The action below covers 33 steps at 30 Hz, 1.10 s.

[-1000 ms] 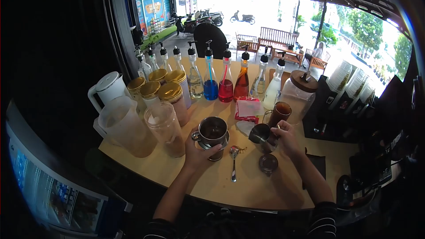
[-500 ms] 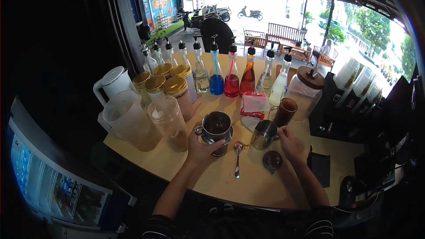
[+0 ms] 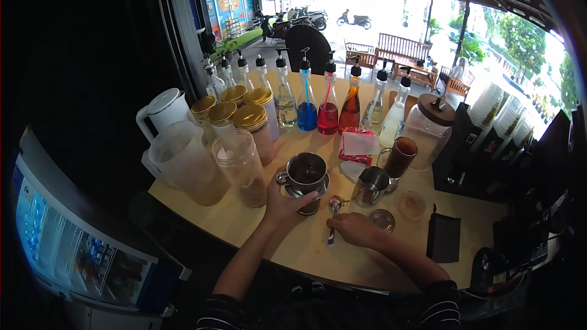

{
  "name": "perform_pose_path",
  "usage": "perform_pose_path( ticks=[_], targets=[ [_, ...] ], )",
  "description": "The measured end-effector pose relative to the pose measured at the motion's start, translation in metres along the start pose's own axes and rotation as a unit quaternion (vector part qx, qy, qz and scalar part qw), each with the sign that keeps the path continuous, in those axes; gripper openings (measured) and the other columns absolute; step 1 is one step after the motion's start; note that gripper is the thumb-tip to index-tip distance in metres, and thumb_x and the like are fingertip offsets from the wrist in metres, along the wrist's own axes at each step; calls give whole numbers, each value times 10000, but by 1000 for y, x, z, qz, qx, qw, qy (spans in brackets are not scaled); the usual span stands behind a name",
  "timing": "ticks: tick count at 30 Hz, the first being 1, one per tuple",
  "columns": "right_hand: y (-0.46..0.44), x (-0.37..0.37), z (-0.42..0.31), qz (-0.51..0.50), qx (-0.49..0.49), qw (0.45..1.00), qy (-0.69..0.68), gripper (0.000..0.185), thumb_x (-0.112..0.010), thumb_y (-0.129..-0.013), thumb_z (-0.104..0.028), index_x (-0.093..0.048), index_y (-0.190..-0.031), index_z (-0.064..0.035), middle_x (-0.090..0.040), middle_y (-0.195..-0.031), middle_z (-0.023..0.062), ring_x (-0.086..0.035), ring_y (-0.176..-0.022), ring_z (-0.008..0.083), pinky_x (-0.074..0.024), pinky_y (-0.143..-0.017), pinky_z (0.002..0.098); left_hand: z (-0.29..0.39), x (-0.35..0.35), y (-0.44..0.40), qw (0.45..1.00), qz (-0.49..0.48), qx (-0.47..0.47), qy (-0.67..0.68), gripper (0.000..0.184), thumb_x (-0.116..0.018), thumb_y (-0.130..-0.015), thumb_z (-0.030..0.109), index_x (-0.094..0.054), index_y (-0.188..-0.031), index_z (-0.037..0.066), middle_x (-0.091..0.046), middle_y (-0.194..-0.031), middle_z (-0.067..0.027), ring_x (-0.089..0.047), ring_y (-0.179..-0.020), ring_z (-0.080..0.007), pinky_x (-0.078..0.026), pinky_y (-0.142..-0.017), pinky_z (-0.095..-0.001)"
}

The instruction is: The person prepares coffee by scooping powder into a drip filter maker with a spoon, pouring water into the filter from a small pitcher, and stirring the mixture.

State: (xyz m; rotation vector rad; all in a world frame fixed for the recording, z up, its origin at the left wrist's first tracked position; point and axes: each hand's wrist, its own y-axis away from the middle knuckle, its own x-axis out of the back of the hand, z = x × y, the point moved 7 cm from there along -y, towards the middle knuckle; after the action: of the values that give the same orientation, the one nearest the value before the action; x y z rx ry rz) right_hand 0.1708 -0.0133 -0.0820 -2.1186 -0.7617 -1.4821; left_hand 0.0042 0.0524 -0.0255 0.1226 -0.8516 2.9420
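Observation:
My left hand [image 3: 282, 206] is closed around the glass [image 3: 309, 206] and lower plate under a steel drip coffee filter [image 3: 306, 170], its thumb lying over the plate's rim. Dark contents show inside the filter. My right hand [image 3: 354, 230] has its fingers closed on the handle of a metal spoon [image 3: 334, 205], which lies along the table. Just beyond that hand stands a small steel pitcher [image 3: 372, 184]. A round metal lid [image 3: 382, 220] lies beside the right wrist, and a clear round dish [image 3: 412, 205] sits farther right.
Jars with gold lids [image 3: 251, 118], a tall open jar [image 3: 239, 165] and a plastic pitcher [image 3: 183, 159] crowd the left. Pump bottles [image 3: 328, 116] line the back. A glass mug of brown drink [image 3: 401, 157], a red packet [image 3: 356, 146] and a black pouch [image 3: 444, 237] are to the right.
My right hand has let go of the steel pitcher's handle and moved left and nearer onto the spoon. The left hand keeps its hold at the filter. The view has shifted slightly.

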Motion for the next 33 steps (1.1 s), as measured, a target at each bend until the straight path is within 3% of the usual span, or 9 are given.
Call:
perform_pose_path(
  ticks=[7,9,10,13,16,19,24,28,33],
  targets=[
    [0,19,2,85,35,995,-48,113,-500,-847,-28,-516,-957,-10,-583,-838,148,-626,-773,301,-494,-692,402,-3,-2,0,1000,-14,7,7,712,-864,-629,189,-501,-1216,14,-608,-1136,-109,-582,-1088,-200,-447,-957,-341],
    [9,54,11,241,-50,934,-260,85,-472,-927,-79,-508,-912,-3,-572,-757,129,-585,-659,232,-481,-645,345,0,-2,-1,1000,-14,5,15,713,-865,-629,193,-501,-1216,15,-607,-1135,-108,-580,-1090,-200,-445,-958,-342],
    [11,54,26,292,-56,921,-250,180,-440,-982,-147,-523,-910,-4,-569,-713,87,-534,-607,152,-455,-606,286,1,-2,-1,1000,-17,4,22,715,-865,-628,197,-501,-1216,16,-607,-1135,-107,-578,-1092,-200,-443,-960,-342],
    [20,90,40,333,-123,870,-342,178,-424,-985,-128,-545,-963,1,-576,-726,58,-535,-619,118,-442,-595,267,-1,-2,-2,1000,-11,-2,17,722,-870,-622,209,-503,-1213,15,-604,-1131,-107,-578,-1091,-202,-443,-962,-344],
    [24,145,18,410,-53,846,-336,212,-406,-995,-136,-558,-1012,10,-588,-733,44,-526,-622,98,-436,-590,258,-1,-1,-1,1000,-8,1,18,724,-872,-619,214,-504,-1209,14,-603,-1126,-108,-580,-1087,-204,-444,-961,-345],
    [16,174,-4,394,-22,881,-260,208,-408,-992,-120,-561,-1022,19,-594,-740,51,-544,-642,107,-451,-611,261,-3,-1,-1,1000,0,0,19,727,-874,-614,216,-506,-1207,14,-601,-1129,-109,-579,-1087,-203,-444,-960,-344],
    [-14,186,-40,377,42,910,-167,101,-591,-880,1,-572,-978,13,-630,-811,126,-655,-761,203,-495,-679,311,-3,0,-2,1000,-2,-1,16,734,-877,-609,222,-507,-1207,14,-597,-1132,-107,-575,-1090,-200,-441,-962,-343],
    [-42,181,-50,288,109,944,-122,108,-593,-880,-24,-584,-979,17,-623,-894,136,-624,-774,303,-491,-684,367,-1,-1,-2,1000,-2,5,29,736,-876,-609,219,-505,-1211,13,-593,-1135,-110,-566,-1100,-200,-434,-968,-344],
    [-48,180,-54,221,114,964,-89,111,-580,-888,-41,-585,-982,18,-594,-879,138,-613,-781,316,-484,-689,384,5,0,-3,1000,0,1,22,748,-874,-608,211,-494,-1220,10,-592,-1130,-112,-569,-1093,-196,-439,-958,-340]
  ],
)
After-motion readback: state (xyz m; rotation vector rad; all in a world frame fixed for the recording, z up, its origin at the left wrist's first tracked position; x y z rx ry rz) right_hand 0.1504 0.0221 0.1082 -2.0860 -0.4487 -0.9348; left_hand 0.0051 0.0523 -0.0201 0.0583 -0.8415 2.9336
